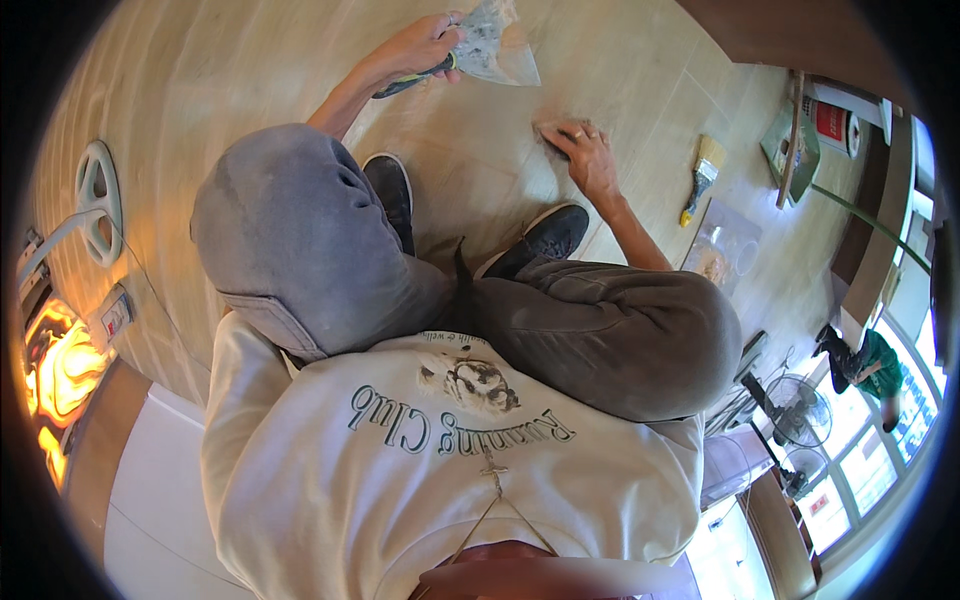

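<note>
A person in a white printed t-shirt (440,470) at lower centre, grey trousers (300,240) across the middle, black white-soled shoes (545,235), bare forearms, and a ring on the right hand (590,160).

Person squatting on tile floor (640,70), knees at centre. Left hand (425,45) at 12 o'clock grips a trowel (490,45) by its handle, blade smeared w/ filler. Right hand (585,155) at 1 o'clock, fingertips pressed flat on floor. Brush (703,175) lies at 2 o'clock, well apart. Fan (797,412) at 4 o'clock.
</note>
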### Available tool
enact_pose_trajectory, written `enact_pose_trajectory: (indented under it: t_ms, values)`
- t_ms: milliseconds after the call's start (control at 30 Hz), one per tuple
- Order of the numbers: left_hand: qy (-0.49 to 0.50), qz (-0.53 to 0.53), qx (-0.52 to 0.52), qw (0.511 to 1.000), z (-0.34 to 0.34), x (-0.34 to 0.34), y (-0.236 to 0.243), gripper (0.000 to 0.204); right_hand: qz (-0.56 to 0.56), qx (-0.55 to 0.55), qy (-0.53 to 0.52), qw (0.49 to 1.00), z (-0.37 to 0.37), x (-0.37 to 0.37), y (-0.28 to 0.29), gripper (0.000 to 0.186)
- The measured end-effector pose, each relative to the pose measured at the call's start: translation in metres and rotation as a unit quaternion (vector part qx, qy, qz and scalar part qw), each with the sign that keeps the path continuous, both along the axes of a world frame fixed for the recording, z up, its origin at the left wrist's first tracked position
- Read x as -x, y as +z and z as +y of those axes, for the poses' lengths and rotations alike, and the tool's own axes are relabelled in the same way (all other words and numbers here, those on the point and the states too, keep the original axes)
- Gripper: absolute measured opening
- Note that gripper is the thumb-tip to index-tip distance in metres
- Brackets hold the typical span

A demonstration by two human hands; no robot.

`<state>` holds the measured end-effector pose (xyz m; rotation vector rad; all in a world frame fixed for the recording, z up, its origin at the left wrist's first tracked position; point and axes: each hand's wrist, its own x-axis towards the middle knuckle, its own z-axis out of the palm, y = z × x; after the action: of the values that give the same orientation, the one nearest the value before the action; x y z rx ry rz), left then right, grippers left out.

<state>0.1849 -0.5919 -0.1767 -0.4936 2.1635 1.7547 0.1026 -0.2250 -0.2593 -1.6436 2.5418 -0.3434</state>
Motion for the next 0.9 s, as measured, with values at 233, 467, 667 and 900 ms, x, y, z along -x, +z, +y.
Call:
enact_pose_trajectory:
  t_ms: [233,467,667,900]
  values:
    - [-0.019,0.065,0.045,0.997,-0.008,0.000,-0.011,0.044,-0.030,-0.037,-0.044,0.998,-0.013,0.030,0.011,0.048]
    - [-0.016,0.078,0.017,0.997,-0.010,-0.004,-0.002,0.043,-0.064,-0.088,0.074,0.991,0.003,0.012,0.009,0.048]
    - [-0.019,0.089,-0.004,0.996,-0.008,-0.006,0.003,0.043,-0.037,-0.077,0.051,0.995,0.002,0.003,0.007,0.055]
    - [-0.019,0.090,-0.022,0.995,-0.007,-0.009,0.007,0.042,-0.061,-0.120,0.070,0.988,0.010,-0.008,0.015,0.054]
